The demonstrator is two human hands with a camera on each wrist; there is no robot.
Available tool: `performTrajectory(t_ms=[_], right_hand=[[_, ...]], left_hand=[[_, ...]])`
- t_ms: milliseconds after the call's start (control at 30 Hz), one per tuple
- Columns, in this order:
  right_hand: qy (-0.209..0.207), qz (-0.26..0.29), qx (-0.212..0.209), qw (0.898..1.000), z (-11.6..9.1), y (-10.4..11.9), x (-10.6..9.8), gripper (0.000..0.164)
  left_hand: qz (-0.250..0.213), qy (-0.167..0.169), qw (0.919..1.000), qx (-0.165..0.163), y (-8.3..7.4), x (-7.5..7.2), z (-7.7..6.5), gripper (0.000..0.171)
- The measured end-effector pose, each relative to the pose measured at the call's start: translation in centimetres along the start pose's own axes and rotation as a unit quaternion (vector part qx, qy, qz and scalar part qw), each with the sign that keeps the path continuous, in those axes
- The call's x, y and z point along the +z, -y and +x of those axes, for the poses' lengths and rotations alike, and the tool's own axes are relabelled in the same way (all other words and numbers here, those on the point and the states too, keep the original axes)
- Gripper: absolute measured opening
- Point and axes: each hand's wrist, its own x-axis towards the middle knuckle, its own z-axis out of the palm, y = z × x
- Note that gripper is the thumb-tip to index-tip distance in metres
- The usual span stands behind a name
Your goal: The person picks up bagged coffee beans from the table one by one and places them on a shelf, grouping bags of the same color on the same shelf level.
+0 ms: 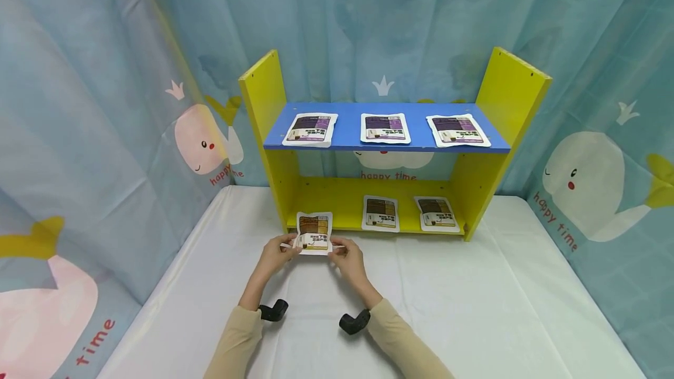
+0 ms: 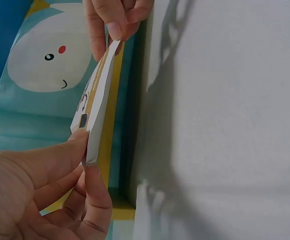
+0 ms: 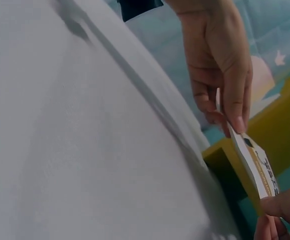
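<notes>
A white pouch (image 1: 314,233) with a brown and yellow label is held by both hands at the left front of the lower shelf. My left hand (image 1: 276,256) pinches its left lower edge between thumb and fingers, and my right hand (image 1: 349,261) pinches the right lower edge. In the left wrist view the pouch (image 2: 97,105) appears nearly edge-on, the left thumb on its printed face. From the right wrist, the same pouch (image 3: 252,160) slants between the two hands, close in front of the yellow shelf edge.
Two brown-label pouches, one in the middle (image 1: 381,213) and one at the right (image 1: 436,214), lie on the yellow lower shelf (image 1: 347,192). Three purple-label pouches, including the left one (image 1: 310,130), lie on the blue upper shelf (image 1: 347,111). Yellow side panels (image 1: 263,89) flank both levels. White cloth (image 1: 474,303) covers the table.
</notes>
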Motion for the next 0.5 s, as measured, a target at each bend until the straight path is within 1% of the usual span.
performTrajectory(t_ms=[67, 267, 500], right_hand=[[-0.003, 0.003, -0.007, 1.000, 0.3, -0.1, -0.2, 0.038], [-0.006, 0.012, 0.000, 1.000, 1.3, -0.2, -0.5, 0.038], [-0.010, -0.006, -0.010, 1.000, 2.2, 0.2, -0.8, 0.035]], left_hand=[[-0.003, 0.002, 1.0000, -0.003, 0.0, 0.2, 0.4, 0.046], [-0.006, -0.003, 1.0000, -0.004, -0.3, 0.4, 1.2, 0.046], [-0.007, -0.024, 0.9997, 0.008, -0.9, 0.7, 1.8, 0.048]])
